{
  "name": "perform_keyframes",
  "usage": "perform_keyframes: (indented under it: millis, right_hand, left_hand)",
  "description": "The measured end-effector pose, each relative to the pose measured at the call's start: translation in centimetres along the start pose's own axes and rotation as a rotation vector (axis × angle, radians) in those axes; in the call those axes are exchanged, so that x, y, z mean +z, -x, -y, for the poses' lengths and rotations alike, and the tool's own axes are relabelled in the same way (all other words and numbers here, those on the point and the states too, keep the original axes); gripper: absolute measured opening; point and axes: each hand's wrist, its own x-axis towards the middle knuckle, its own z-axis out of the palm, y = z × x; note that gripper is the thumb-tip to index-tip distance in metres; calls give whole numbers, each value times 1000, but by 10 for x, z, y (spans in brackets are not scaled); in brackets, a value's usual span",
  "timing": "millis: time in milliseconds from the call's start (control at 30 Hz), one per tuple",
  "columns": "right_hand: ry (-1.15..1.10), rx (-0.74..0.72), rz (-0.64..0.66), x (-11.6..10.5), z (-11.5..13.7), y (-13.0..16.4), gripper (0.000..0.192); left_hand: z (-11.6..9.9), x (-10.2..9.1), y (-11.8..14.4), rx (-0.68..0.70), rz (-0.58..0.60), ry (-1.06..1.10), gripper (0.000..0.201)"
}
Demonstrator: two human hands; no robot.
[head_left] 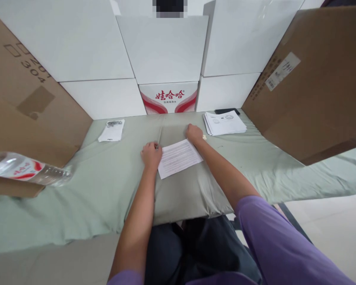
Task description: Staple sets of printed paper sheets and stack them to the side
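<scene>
A printed sheet of paper [178, 157] lies on a pale green cushion [184, 190] in front of me. My left hand [151, 154] rests curled at the sheet's left edge, touching it. At the sheet's far right corner my right hand [194, 133] presses down with fingers curled. Whether either hand pinches the paper is not clear. A small scrap [204, 137] lies just right of my right hand.
A stack of printed papers [224, 122] lies at the back right, with a dark phone [227, 111] behind it. A small paper packet [112, 130] sits back left. A plastic water bottle [26, 169] lies at the left. Cardboard boxes [311, 83] and white boxes [163, 47] wall the surface.
</scene>
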Motion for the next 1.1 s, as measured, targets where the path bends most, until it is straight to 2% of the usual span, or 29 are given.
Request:
perform_keyframes:
  millis: [333, 533, 833, 1100]
  right_hand:
    - [51, -4, 11, -3, 5, 8, 43]
    - [65, -26, -18, -6, 5, 19, 55]
    - [34, -6, 27, -8, 2, 10, 56]
    - [-41, 16, 14, -2, -4, 4, 55]
  left_hand:
    - [2, 7, 0, 53, -13, 20, 25]
    - [1, 6, 1, 94, -26, 7, 24]
    - [-1, 10, 4, 170, -22, -37, 22]
    - [-3, 10, 5, 222, 16, -7, 21]
